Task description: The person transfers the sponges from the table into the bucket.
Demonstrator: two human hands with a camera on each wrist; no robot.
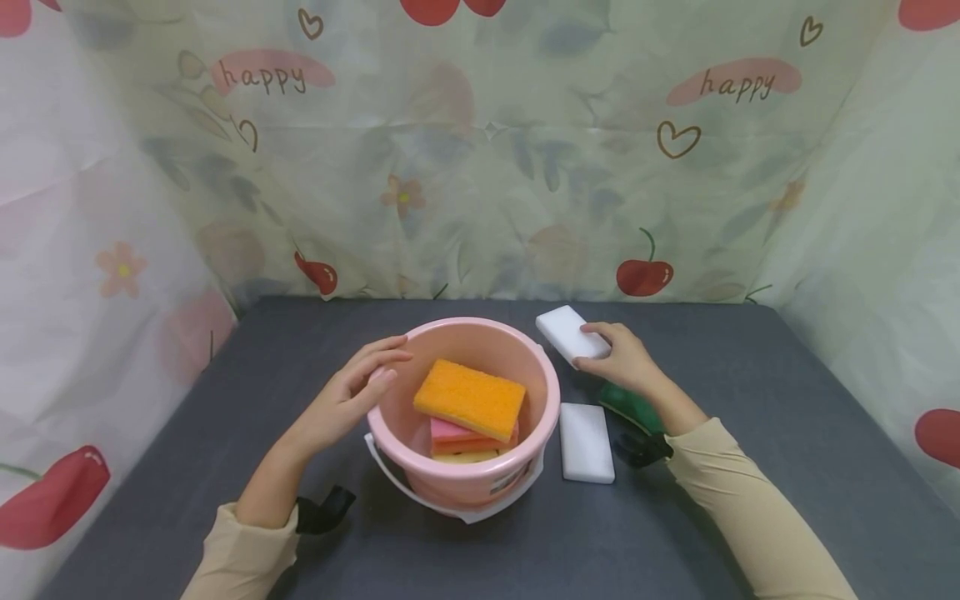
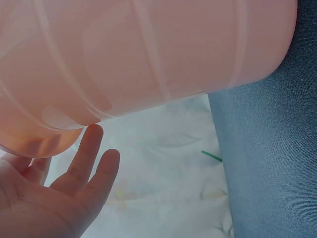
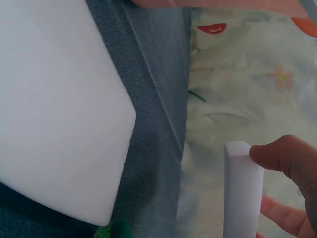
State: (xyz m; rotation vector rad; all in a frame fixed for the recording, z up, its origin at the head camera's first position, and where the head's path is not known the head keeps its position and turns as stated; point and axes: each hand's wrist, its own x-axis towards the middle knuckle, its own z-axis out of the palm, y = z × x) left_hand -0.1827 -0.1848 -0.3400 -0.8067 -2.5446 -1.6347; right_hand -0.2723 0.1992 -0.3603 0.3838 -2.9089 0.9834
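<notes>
A pink bucket stands in the middle of the table in the head view. Inside it, an orange sponge lies tilted on top of a pink sponge and other sponges. My left hand is at the bucket's left rim, its fingers fairly straight and reaching over the edge; in the left wrist view the fingers are beside the bucket wall. To the right of the bucket, my right hand pinches a white sponge block between thumb and fingers, also seen in the right wrist view as a raised block.
Another white sponge block lies flat on the dark table, just right of the bucket. A green sponge is partly hidden under my right wrist. The bucket's white handle hangs down in front. Patterned curtains enclose the table.
</notes>
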